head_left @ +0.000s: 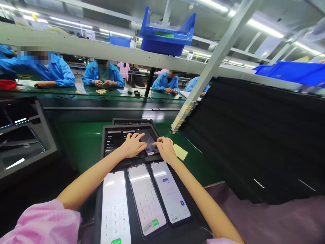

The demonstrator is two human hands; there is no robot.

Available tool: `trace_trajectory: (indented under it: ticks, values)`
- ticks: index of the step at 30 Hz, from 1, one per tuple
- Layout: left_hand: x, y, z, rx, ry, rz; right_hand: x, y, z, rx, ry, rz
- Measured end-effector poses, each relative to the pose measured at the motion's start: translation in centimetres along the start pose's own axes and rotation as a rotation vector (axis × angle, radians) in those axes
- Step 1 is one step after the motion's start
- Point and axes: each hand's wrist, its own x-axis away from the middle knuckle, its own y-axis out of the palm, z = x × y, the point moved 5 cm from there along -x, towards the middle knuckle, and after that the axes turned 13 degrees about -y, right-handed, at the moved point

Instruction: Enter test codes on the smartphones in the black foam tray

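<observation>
A black tray [98,203] in front of me holds three phones with lit screens: a left phone [115,206] showing a dial pad, a middle phone [147,198] and a right phone [170,191]. Behind it a second black tray [109,130] holds more phones with dark menu screens. My left hand [133,145] lies on a phone in that far tray, fingers spread. My right hand [165,147] rests beside it on the dark phone [149,139], fingers curled onto its lower edge.
A yellow slip of paper [180,151] lies on the green belt [81,142] right of the trays. A big stack of black trays [254,135] fills the right. Another tray with phones [20,139] sits left. People in blue coats [103,73] work across the line. Blue bins [166,35] stand on the shelf above.
</observation>
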Motion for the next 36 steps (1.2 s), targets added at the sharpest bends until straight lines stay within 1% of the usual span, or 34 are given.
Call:
trace_trajectory:
  ticks: [5, 8, 10, 12, 15, 18, 24, 29, 36]
  values:
    - [0.0, 0.1, 0.0, 0.001, 0.004, -0.003, 0.2, 0.2, -0.5, 0.011, -0.071, -0.047]
    - [0.0, 0.2, 0.0, -0.002, 0.003, -0.011, 0.2, 0.2, -0.7, 0.032, -0.081, -0.055]
    - [0.0, 0.4, 0.2, -0.013, 0.013, -0.022, 0.2, -0.1, -0.6, 0.038, -0.063, -0.010]
    - [0.0, 0.5, 0.4, -0.024, 0.023, -0.027, 0.3, -0.6, -0.4, 0.039, -0.012, 0.057]
    - [0.1, 0.6, 0.4, -0.025, 0.024, -0.006, 0.5, -1.0, 0.0, 0.041, 0.063, 0.113]
    - [0.1, 0.6, 0.3, -0.017, 0.023, 0.015, 0.5, -0.9, 0.2, 0.038, 0.082, 0.110]
    - [0.2, 0.8, 0.6, 0.001, 0.062, 0.028, 0.5, -0.6, 0.1, 0.036, 0.073, 0.080]
    - [0.4, 1.0, 1.1, -0.021, 0.100, 0.027, 0.5, -0.8, 0.1, 0.051, 0.085, 0.092]
    - [0.4, 0.5, 1.3, -0.012, 0.082, 0.007, 0.5, -0.9, 0.0, 0.053, 0.081, 0.094]
